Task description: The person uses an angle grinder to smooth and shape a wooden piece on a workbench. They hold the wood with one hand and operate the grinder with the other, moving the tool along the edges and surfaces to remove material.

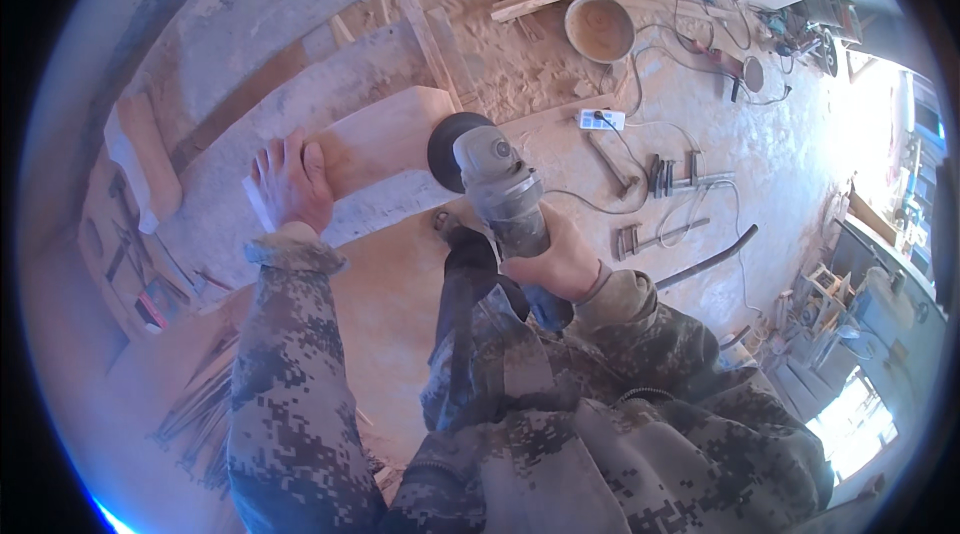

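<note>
My right hand (562, 256) is wrapped round the body of a grey angle grinder (496, 179). The grinder's dark round disc (450, 149) meets or nearly meets the right end of a pale wooden block (385, 139); contact is hard to tell from here. On the block's left end lies my left hand (293, 179), palm down with the thumb somewhat apart from the fingers. Under the block is a dusty pale bench top (390, 202).
Another shaped wooden piece (145, 159) lies on the bench's far left. To the right on the floor are a white power strip (602, 120), cords, metal clamps (690, 177) and a curved dark bar (708, 259). A round pan (599, 28) sits among wood scraps.
</note>
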`<state>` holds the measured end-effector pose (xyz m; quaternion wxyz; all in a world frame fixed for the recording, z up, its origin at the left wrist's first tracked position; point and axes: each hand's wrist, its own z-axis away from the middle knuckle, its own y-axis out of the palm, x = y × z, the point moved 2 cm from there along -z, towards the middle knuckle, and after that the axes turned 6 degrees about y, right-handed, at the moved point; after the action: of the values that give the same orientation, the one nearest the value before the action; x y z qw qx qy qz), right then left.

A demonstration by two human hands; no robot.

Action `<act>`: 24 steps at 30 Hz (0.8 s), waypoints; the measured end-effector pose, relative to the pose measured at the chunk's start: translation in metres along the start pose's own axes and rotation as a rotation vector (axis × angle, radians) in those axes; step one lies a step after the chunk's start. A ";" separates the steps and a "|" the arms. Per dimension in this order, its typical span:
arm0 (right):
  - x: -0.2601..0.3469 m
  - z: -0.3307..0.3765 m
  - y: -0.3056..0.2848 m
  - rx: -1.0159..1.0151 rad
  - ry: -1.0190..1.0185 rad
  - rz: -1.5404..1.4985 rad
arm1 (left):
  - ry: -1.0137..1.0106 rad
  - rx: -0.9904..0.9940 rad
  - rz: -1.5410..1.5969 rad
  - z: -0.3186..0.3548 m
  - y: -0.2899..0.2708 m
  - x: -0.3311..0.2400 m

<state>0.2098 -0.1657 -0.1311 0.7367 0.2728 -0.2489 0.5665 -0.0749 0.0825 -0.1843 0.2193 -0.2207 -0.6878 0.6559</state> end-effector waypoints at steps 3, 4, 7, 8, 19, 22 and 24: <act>0.010 -0.008 0.008 -0.004 0.008 0.027 | -0.006 -0.003 0.037 -0.001 -0.002 -0.001; 0.020 -0.015 0.010 0.005 0.031 0.025 | -0.006 -0.006 0.046 0.000 -0.001 -0.002; 0.041 -0.037 0.014 -0.030 0.012 0.117 | -0.005 -0.017 0.055 -0.001 -0.001 -0.003; 0.046 -0.043 0.013 -0.052 -0.010 0.164 | -0.001 -0.021 0.051 -0.001 -0.001 -0.003; 0.050 -0.046 0.003 -0.013 0.013 -0.070 | -0.024 0.026 0.055 -0.003 -0.006 -0.006; 0.039 -0.043 0.007 -0.005 -0.020 -0.026 | -0.022 0.023 0.054 -0.001 -0.005 -0.003; 0.024 -0.035 0.003 0.013 0.034 -0.075 | -0.012 0.019 0.063 0.000 -0.001 -0.002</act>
<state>0.2142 -0.1245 -0.1400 0.7596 0.2770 -0.2224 0.5448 -0.0734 0.0816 -0.1837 0.1968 -0.2362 -0.6754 0.6703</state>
